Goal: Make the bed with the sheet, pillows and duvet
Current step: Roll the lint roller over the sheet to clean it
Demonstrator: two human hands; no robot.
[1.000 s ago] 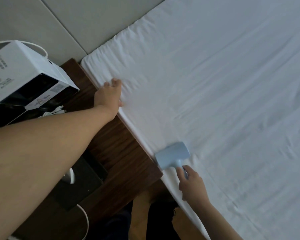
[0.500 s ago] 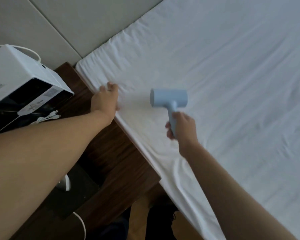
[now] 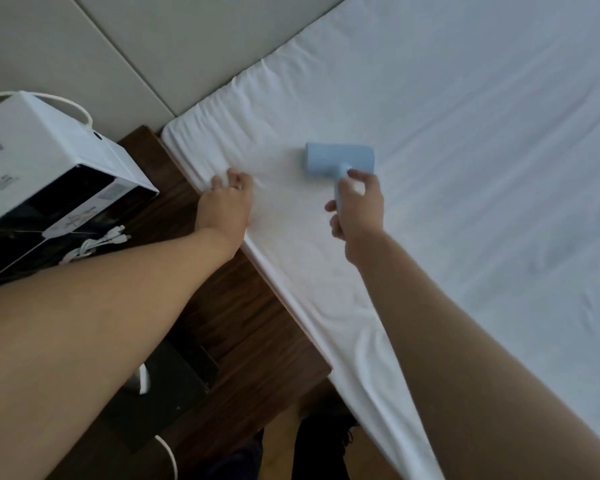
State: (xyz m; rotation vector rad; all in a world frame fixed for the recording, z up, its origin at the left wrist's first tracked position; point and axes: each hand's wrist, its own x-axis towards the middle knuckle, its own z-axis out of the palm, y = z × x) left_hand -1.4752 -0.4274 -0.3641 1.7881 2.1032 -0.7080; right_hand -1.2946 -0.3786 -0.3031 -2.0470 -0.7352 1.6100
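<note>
A white sheet [image 3: 447, 161] covers the mattress, wrinkled near its corner by the headboard. My left hand [image 3: 227, 206] presses down on the sheet at the mattress's left edge, fingers spread. My right hand [image 3: 357, 209] grips the handle of a light blue roller tool [image 3: 338, 158], whose cylinder head lies across the sheet just right of my left hand. No pillows or duvet are in view.
A dark wooden nightstand [image 3: 229, 306] stands against the bed's left side. On it sit a white and black box [image 3: 45, 168], a coiled white cable [image 3: 94, 242] and a black flat object [image 3: 163, 386]. A grey padded headboard [image 3: 136, 46] runs behind.
My right hand lifted the blue roller from the near bed edge and carried it up the sheet toward the corner, beside my left hand. The left hand stayed on the edge.
</note>
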